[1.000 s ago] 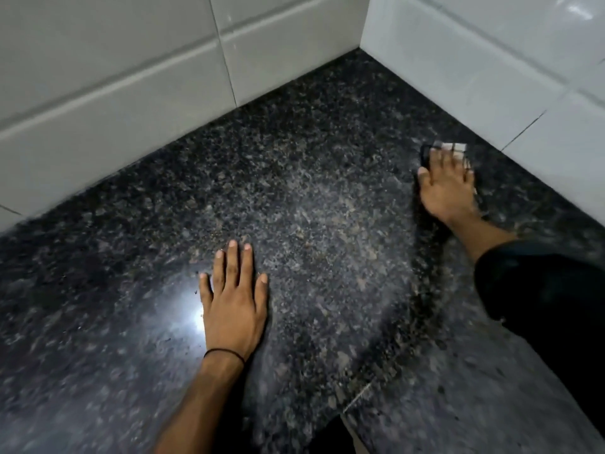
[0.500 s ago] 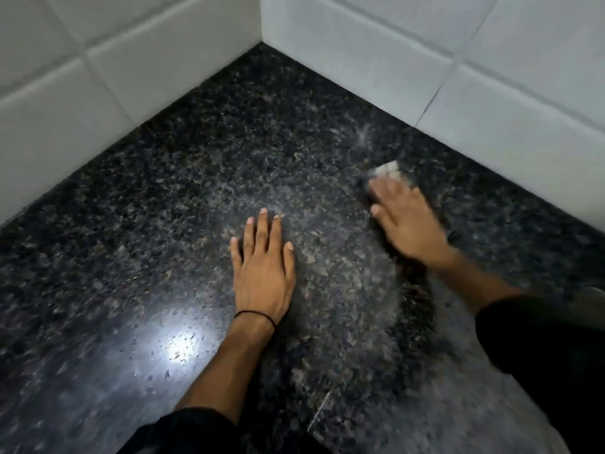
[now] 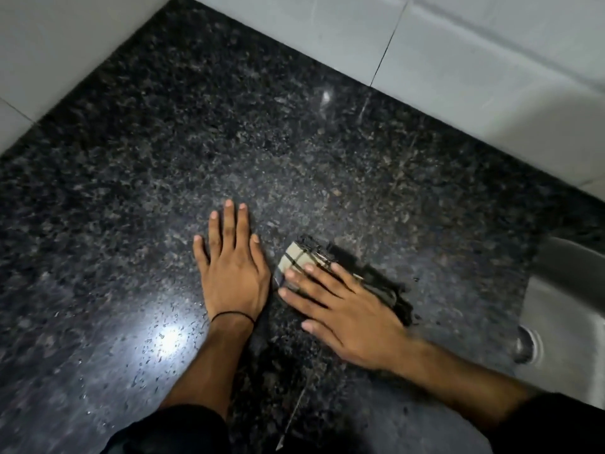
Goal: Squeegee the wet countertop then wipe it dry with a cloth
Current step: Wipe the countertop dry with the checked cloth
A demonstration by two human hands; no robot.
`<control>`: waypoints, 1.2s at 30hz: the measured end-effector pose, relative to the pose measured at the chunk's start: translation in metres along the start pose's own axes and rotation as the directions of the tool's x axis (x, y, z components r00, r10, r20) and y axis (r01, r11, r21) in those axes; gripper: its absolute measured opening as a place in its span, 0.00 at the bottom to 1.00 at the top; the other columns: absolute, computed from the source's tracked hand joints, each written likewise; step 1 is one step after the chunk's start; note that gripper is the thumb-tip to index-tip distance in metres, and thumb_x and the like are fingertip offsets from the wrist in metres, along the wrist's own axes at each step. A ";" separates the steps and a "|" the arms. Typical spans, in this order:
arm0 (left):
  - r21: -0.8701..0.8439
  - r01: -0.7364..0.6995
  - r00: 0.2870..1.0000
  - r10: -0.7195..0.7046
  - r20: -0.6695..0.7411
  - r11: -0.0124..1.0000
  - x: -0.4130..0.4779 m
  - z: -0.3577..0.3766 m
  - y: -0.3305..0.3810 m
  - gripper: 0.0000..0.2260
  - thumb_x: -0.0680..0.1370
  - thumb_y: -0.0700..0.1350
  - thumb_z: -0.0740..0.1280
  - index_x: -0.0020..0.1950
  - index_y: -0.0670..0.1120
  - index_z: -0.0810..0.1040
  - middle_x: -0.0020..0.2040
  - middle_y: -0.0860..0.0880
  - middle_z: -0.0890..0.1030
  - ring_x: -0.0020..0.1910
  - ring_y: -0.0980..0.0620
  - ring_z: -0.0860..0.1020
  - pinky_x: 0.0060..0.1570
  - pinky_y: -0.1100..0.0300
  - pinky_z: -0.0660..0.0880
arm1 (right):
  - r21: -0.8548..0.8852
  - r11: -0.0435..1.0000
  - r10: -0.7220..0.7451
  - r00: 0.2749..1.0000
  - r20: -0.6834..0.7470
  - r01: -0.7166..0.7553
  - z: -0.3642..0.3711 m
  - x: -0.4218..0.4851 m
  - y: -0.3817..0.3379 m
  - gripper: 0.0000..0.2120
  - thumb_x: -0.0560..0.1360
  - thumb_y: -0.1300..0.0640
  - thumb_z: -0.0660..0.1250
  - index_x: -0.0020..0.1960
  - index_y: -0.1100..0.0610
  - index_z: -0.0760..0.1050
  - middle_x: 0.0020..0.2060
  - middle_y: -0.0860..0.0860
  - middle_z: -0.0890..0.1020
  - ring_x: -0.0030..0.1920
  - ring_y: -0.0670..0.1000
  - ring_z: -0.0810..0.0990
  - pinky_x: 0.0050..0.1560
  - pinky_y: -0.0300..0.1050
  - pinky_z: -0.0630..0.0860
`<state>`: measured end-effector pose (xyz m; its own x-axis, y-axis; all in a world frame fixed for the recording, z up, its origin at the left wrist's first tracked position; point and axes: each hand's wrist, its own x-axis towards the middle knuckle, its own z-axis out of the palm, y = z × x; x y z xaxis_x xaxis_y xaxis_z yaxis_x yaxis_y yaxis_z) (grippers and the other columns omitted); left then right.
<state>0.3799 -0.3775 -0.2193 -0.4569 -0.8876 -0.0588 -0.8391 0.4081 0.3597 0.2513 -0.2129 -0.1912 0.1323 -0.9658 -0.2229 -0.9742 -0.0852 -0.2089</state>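
The dark speckled granite countertop [image 3: 294,132] fills the view, with water droplets glinting near a bright reflection at the lower left. My left hand [image 3: 230,267] lies flat on the stone, fingers spread, a thin black band at its wrist. Just to its right my right hand [image 3: 343,309] presses flat on a folded cloth [image 3: 296,257], beige with dark stripes and a dark part trailing out on the right. The fingers cover most of the cloth. No squeegee is in sight.
White tiled walls [image 3: 442,60] meet in a corner at the top and border the counter on the left and back. A steel sink [image 3: 563,319] with its drain sits at the right edge.
My right hand has slid the cloth from near the back wall toward me, ending beside my left hand. The left hand stayed flat. The view has swung right, showing the sink.
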 end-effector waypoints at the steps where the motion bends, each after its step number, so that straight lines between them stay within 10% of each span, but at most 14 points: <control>1: 0.002 -0.001 1.000 0.001 0.000 1.000 0.000 0.000 0.000 0.23 0.84 0.53 0.44 0.80 0.54 0.47 0.80 0.56 0.46 0.79 0.54 0.44 0.77 0.46 0.43 | -0.015 0.999 -0.050 0.999 -0.001 0.050 -0.005 -0.006 0.020 0.26 0.85 0.43 0.47 0.81 0.44 0.47 0.80 0.45 0.48 0.80 0.49 0.43 0.78 0.55 0.43; 5: 0.006 -0.005 1.000 0.005 0.008 1.000 -0.001 0.001 0.001 0.24 0.84 0.53 0.44 0.80 0.55 0.46 0.80 0.56 0.46 0.79 0.54 0.43 0.77 0.47 0.41 | -0.014 0.981 0.192 0.974 -0.121 -0.195 -0.023 -0.006 0.154 0.26 0.84 0.43 0.47 0.80 0.43 0.49 0.80 0.46 0.51 0.80 0.50 0.47 0.78 0.58 0.46; 11: 0.021 0.000 1.000 0.001 -0.011 1.000 -0.001 0.001 0.001 0.23 0.84 0.52 0.45 0.80 0.55 0.48 0.80 0.56 0.47 0.79 0.53 0.45 0.76 0.47 0.43 | 0.167 0.597 0.797 0.556 -0.236 -0.784 -0.049 0.001 0.248 0.31 0.81 0.39 0.42 0.81 0.51 0.50 0.80 0.52 0.50 0.80 0.56 0.49 0.77 0.61 0.49; 15: 0.015 0.001 1.000 -0.001 -0.011 1.000 -0.001 -0.002 0.002 0.23 0.83 0.52 0.45 0.80 0.54 0.49 0.80 0.55 0.49 0.79 0.52 0.47 0.76 0.45 0.45 | 0.147 0.759 0.648 0.714 -0.266 -0.634 -0.022 0.004 0.121 0.27 0.84 0.42 0.41 0.81 0.49 0.46 0.80 0.50 0.46 0.80 0.55 0.43 0.77 0.63 0.47; 20: -0.005 -0.035 0.999 0.035 0.008 0.999 -0.001 -0.004 -0.001 0.23 0.83 0.51 0.49 0.79 0.52 0.55 0.80 0.53 0.53 0.79 0.49 0.49 0.76 0.43 0.47 | -0.004 0.999 0.054 0.996 -0.075 -0.054 0.032 -0.061 -0.044 0.27 0.84 0.41 0.47 0.81 0.44 0.49 0.80 0.46 0.49 0.80 0.52 0.45 0.78 0.56 0.45; 22: -0.015 -0.082 0.996 0.083 0.027 0.996 -0.003 -0.007 -0.004 0.23 0.83 0.50 0.53 0.78 0.50 0.58 0.80 0.51 0.55 0.79 0.47 0.52 0.75 0.41 0.49 | -0.039 0.998 -0.043 0.996 -0.072 0.041 0.028 -0.086 -0.019 0.26 0.84 0.41 0.49 0.80 0.42 0.50 0.80 0.44 0.50 0.80 0.49 0.46 0.78 0.53 0.44; 25: 0.016 -0.190 0.981 0.190 0.033 0.982 -0.026 -0.014 -0.004 0.23 0.82 0.46 0.57 0.77 0.47 0.60 0.79 0.48 0.57 0.78 0.44 0.54 0.74 0.40 0.54 | -0.008 0.972 0.230 0.964 -0.134 -0.233 0.015 -0.113 0.076 0.26 0.84 0.41 0.47 0.80 0.41 0.47 0.80 0.44 0.48 0.80 0.48 0.44 0.78 0.55 0.43; 31: 0.009 -0.284 0.955 0.282 0.089 0.959 -0.126 -0.015 0.027 0.25 0.79 0.52 0.53 0.77 0.51 0.61 0.79 0.50 0.57 0.79 0.48 0.53 0.75 0.44 0.51 | 0.192 0.495 0.864 0.456 -0.213 -0.848 -0.004 -0.118 0.166 0.36 0.77 0.36 0.34 0.81 0.49 0.50 0.80 0.51 0.52 0.80 0.56 0.51 0.77 0.60 0.51; 36: 0.062 -0.159 0.979 0.149 0.141 0.985 -0.168 -0.008 0.006 0.27 0.79 0.57 0.50 0.79 0.53 0.56 0.80 0.51 0.51 0.79 0.47 0.49 0.75 0.43 0.46 | 0.185 0.666 0.740 0.611 -0.281 -0.722 0.034 -0.087 0.021 0.27 0.83 0.43 0.41 0.81 0.49 0.50 0.80 0.49 0.50 0.80 0.54 0.47 0.77 0.61 0.51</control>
<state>0.4535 -0.2279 -0.2002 -0.6134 -0.7781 -0.1351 -0.7727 0.5561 0.3061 0.2257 -0.1222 -0.2087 -0.6917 -0.7218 -0.0227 -0.7109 0.6861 -0.1544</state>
